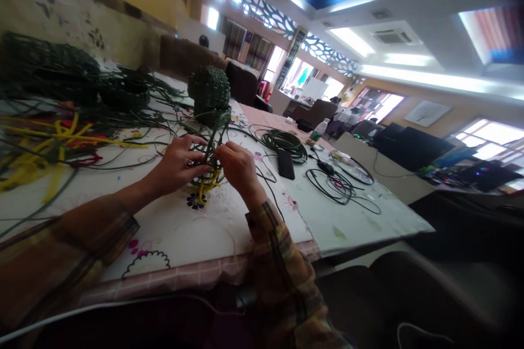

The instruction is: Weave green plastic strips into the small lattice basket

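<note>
A small woven piece of green and yellow strips stands on the patterned tablecloth, between my two hands. My left hand rests against its left side, fingers spread around it. On the other side, my right hand has its fingertips pinched at the green strips that rise from the piece. Just behind stands a rounded dark green woven form. The fingertips of my right hand are partly hidden by the strips.
Yellow strips and a dark green woven heap lie at the left. To the right are a coil of green cord, a black phone, a bottle and looped black cable.
</note>
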`<state>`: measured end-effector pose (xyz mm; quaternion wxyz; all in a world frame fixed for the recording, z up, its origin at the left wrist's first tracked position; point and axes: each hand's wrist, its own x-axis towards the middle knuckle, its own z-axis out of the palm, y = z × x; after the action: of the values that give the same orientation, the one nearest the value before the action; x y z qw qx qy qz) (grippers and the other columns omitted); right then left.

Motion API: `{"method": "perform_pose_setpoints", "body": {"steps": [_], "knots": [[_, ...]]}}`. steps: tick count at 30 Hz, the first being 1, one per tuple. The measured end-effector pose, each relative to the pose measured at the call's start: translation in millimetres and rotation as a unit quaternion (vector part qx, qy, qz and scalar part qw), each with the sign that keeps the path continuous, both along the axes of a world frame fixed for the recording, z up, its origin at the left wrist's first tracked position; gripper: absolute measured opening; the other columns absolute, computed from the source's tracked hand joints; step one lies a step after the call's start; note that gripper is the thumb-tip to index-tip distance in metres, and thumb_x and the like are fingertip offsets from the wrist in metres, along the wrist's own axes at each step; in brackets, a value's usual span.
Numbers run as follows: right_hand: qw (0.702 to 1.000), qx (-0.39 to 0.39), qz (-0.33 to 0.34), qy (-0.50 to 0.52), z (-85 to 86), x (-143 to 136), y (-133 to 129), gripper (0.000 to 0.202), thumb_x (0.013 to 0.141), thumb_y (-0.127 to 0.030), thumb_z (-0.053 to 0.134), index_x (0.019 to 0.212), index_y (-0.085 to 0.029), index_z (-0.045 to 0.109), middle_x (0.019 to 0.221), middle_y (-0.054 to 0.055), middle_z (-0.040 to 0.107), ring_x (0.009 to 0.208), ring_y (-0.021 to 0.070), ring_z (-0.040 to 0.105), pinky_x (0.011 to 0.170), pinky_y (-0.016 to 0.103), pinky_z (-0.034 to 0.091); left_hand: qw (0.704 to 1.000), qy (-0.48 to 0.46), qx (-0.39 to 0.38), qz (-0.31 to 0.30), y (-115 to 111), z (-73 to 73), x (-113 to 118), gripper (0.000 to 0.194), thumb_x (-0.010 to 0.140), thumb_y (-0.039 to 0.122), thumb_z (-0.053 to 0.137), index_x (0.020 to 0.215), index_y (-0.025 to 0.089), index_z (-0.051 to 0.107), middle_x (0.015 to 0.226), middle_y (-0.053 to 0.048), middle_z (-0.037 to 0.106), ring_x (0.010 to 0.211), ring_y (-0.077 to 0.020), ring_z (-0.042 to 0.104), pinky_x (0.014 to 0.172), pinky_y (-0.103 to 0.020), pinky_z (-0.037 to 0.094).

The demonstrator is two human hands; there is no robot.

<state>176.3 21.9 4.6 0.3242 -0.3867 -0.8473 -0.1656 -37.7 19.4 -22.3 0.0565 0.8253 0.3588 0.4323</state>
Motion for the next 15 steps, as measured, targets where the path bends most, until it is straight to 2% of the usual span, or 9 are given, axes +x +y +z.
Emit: {"method": "perform_pose_setpoints", "body": {"steps": [4,7,10,12,15], "knots": [[0.999,0.003,0.041,0.029,-3.9,2,7,0.024,0.105,-0.017,0.057,0.086,-0.019,0.07,0.082,0.002,0.064,0.074,0.0126,0.057,0.07,0.025,0.041,0.999,-0.007,-0.027,-0.015,0,2.9,1,0.04,0.101,0.051,0.055,0.089,0.025,0.083,0.133,-0.008,0.063,0.123,-0.0314,0.056,0.116,-0.052,0.039],[0.998,-0.023,0.041,0.045,-4.6,0,7,0.025,0.106,-0.021,0.055,0.087,-0.02,0.072,0.082,0.002,0.064,0.077,0.0136,0.059,0.073,0.025,0.043,0.996,-0.044,-0.074,0.007,1,5.0,3,0.038,0.094,0.056,0.062,0.089,0.025,0.083,0.129,-0.009,0.064,0.124,-0.033,0.057,0.116,-0.052,0.042],[0.995,-0.071,0.032,0.066,-1.5,-5,0,0.024,0.107,-0.026,0.055,0.091,-0.021,0.072,0.091,0.004,0.067,0.083,0.0141,0.061,0.078,0.025,0.046,0.989,-0.089,-0.113,0.031,1,5.0,5,0.039,0.088,0.06,0.067,0.077,0.025,0.08,0.13,-0.008,0.063,0.126,-0.0343,0.057,0.116,-0.051,0.043],[0.99,-0.099,0.022,0.103,2.3,-8,-5,0.02,0.106,-0.026,0.057,0.092,-0.021,0.071,0.101,0.005,0.068,0.088,0.0147,0.062,0.08,0.026,0.047,0.987,-0.098,-0.117,0.048,1,4.0,6,0.037,0.086,0.058,0.068,0.075,0.024,0.079,0.131,-0.008,0.063,0.126,-0.0346,0.057,0.117,-0.052,0.042],[0.98,-0.116,-0.012,0.16,8.1,-12,-12,0.02,0.104,-0.026,0.061,0.086,-0.02,0.069,0.1,0.006,0.067,0.087,0.0156,0.061,0.08,0.027,0.048,0.986,-0.097,-0.106,0.083,0,1.5,8,0.03,0.084,0.053,0.069,0.081,0.025,0.079,0.131,-0.007,0.063,0.126,-0.0337,0.056,0.119,-0.052,0.04]]}}
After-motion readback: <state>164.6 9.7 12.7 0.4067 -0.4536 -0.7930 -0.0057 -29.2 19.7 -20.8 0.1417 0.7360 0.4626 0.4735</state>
